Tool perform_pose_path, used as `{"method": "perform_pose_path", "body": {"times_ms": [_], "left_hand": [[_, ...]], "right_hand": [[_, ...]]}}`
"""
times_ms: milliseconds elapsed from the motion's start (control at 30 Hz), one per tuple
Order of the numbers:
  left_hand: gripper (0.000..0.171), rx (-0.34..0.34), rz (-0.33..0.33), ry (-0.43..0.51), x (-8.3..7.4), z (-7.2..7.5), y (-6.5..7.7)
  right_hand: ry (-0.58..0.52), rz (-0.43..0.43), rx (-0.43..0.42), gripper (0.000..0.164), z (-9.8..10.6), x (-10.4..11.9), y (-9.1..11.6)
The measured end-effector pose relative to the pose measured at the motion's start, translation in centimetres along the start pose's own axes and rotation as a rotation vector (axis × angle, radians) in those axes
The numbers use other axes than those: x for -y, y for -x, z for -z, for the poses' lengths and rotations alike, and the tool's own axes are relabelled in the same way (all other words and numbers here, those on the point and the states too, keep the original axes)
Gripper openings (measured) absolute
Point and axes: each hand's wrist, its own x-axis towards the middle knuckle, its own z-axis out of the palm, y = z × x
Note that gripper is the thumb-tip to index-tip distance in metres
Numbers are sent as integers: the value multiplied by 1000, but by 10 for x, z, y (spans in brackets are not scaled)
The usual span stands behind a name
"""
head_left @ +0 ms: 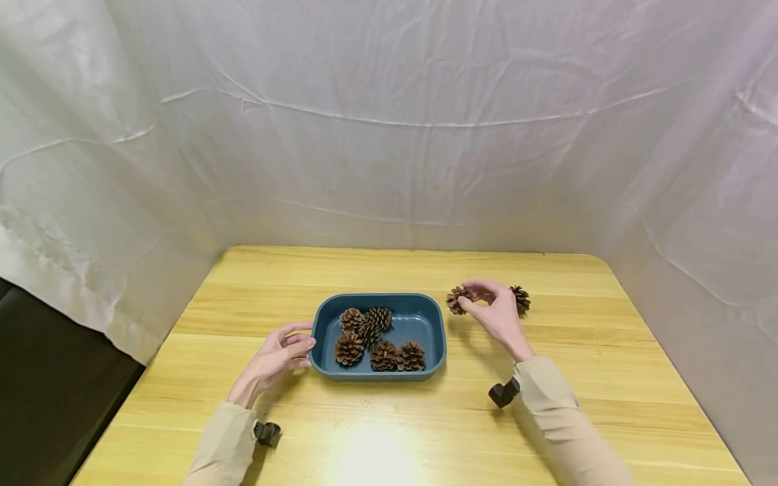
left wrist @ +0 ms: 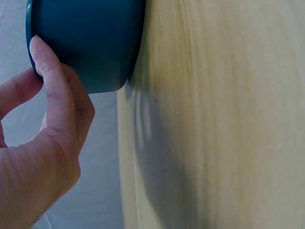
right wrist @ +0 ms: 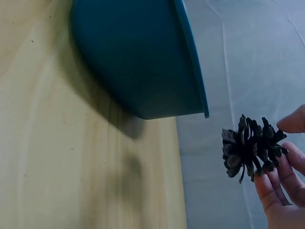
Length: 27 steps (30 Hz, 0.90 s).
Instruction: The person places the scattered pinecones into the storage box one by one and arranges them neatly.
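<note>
A dark blue rectangular tub (head_left: 379, 376) sits mid-table, with several brown pine cones (head_left: 349, 348) inside, mostly in its left half and along the near side. At the tub's left end, my left hand (head_left: 276, 358) pinches the rim between thumb and fingers; the left wrist view shows the thumb (left wrist: 55, 86) against the wall. To the right of the tub, my right hand (head_left: 495, 314) holds a pine cone (head_left: 458, 300) by thumb and fingertips. In the right wrist view this pine cone (right wrist: 250, 148) hangs off the table surface, apart from the tub.
Another pine cone (head_left: 521, 300) lies on the table behind my right hand, partly hidden by it. The light wooden table (head_left: 377, 418) has a white cloth (head_left: 419, 169) hanging behind it and at both sides. Something dark (head_left: 55, 378) stands beyond the left edge.
</note>
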Motion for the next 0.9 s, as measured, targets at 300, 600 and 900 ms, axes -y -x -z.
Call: {"method": "perform_pose_path", "body": {"times_ms": [300,600,900], "left_hand": [[56,5,5,-4,-1,0,0],[57,16,7,7,-2,0,1],[58,16,9,7,-3,0,1]], "right_hand": [[37,82,73,23,-4,5,-8],[44,85,152,28,-14,16,-13],[71,124,276,33,-23,25,-16]]}}
